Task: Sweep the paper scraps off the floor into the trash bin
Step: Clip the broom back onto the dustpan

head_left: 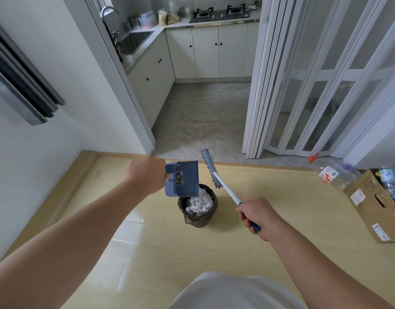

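Observation:
My left hand [147, 175] grips a blue dustpan [183, 180] and holds it tipped over the left rim of a small dark trash bin [201, 217] on the wooden floor. White paper scraps [200, 202] fill the bin, some right under the pan's lower edge. My right hand [256, 216] grips the blue end of a white-handled brush [227, 190]. Its blue bristle head [210, 167] is raised above and behind the bin, to the right of the dustpan.
A cardboard box [375, 210] of plastic bottles stands at the right, with a large clear bottle [332, 175] lying beside it. Ahead, a doorway opens onto a grey kitchen floor [203, 121] with white cabinets; folding doors [314, 85] stand to the right.

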